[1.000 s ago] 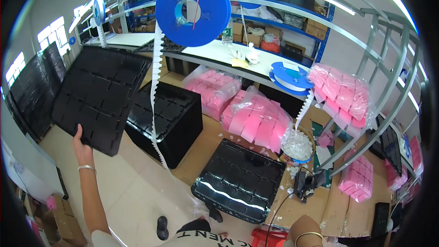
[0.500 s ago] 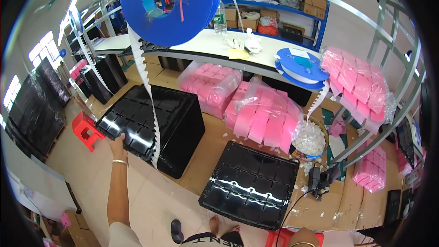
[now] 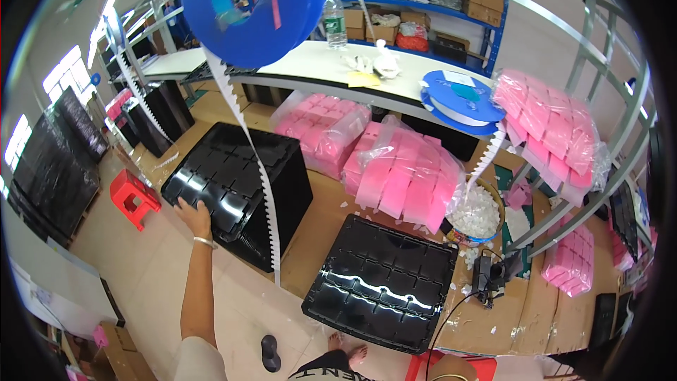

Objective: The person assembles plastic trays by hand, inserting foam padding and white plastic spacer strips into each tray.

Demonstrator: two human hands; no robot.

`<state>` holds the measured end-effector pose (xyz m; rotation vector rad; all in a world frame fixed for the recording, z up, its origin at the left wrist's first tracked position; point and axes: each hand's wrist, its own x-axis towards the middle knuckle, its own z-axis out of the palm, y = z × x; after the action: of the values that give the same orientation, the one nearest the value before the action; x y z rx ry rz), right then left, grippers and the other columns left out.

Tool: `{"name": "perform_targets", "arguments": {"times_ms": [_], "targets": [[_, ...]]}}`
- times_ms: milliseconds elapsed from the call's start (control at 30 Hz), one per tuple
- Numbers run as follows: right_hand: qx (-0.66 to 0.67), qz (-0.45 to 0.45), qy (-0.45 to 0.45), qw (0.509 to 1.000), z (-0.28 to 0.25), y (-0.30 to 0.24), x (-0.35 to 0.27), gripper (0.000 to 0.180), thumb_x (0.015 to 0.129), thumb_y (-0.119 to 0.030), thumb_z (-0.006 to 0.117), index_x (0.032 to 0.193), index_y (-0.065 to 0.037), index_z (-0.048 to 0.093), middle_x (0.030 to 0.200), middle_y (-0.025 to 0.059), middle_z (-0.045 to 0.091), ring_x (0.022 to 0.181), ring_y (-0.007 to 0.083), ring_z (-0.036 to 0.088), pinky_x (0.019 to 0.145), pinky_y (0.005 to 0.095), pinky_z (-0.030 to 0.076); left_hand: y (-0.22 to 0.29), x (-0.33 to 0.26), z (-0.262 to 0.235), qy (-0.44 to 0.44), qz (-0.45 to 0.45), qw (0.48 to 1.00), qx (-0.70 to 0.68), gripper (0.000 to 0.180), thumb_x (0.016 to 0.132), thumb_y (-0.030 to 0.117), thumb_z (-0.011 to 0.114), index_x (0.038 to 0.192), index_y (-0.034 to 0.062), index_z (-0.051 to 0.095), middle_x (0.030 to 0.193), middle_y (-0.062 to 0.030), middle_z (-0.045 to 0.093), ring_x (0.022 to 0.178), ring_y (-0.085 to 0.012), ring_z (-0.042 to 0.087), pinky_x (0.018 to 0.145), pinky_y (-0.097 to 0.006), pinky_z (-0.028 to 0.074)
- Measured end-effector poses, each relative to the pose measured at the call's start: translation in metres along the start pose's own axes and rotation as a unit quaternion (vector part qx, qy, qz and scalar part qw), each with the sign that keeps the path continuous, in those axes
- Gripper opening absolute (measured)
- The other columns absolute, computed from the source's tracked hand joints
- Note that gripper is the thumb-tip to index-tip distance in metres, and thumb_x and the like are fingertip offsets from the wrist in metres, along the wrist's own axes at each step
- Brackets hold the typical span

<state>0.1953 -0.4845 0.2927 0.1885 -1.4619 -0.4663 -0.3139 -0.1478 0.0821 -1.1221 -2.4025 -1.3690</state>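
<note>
While the left hand touches it, the tray stack lies flat.

Glossy black compartmented tray lies flat atop a black stack; near edge touched.

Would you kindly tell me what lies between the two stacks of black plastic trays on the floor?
In the head view, a white perforated tape hangs down between the left tray stack and right tray stack, over bare brown cardboard flooring.

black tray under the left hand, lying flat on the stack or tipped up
Flat: the black tray lies level on the stack, the left hand resting on its near edge.
</note>
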Motion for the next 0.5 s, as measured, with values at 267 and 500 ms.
{"name": "perform_targets", "arguments": {"times_ms": [267, 500], "targets": [[0.164, 0.147, -0.001, 0.975, -0.021, 0.017, -0.012, 0.043, 0.09, 0.0, 0.061, 0.129, 0.0, 0.041, 0.129, 0.0157, 0.037, 0.115, 0.0293, 0.033, 0.093, 0.0391, 0.03, -0.012, 0.001, 0.002, 0.003, 0.01, 0.999, 0.035, 0.064, 0.098, 0.029, 0.054, 0.147, -0.0086, 0.037, 0.156, -0.0375, 0.02, 0.146, -0.0499, 0.02, 0.121, -0.048, 0.019], [0.135, 0.309, -0.049, 0.94, -0.035, 0.043, -0.052, 0.015, 0.088, 0.001, 0.063, 0.103, -0.002, 0.062, 0.093, 0.0147, 0.059, 0.075, 0.0293, 0.057, 0.062, 0.0392, 0.046, 0.088, -0.06, -0.017, -0.194, 0.143, 0.946, -0.217, 0.059, 0.097, 0.013, 0.062, 0.151, 0.0029, 0.039, 0.152, -0.0182, 0.043, 0.136, -0.0299, 0.045, 0.097, -0.033, 0.045]]}}
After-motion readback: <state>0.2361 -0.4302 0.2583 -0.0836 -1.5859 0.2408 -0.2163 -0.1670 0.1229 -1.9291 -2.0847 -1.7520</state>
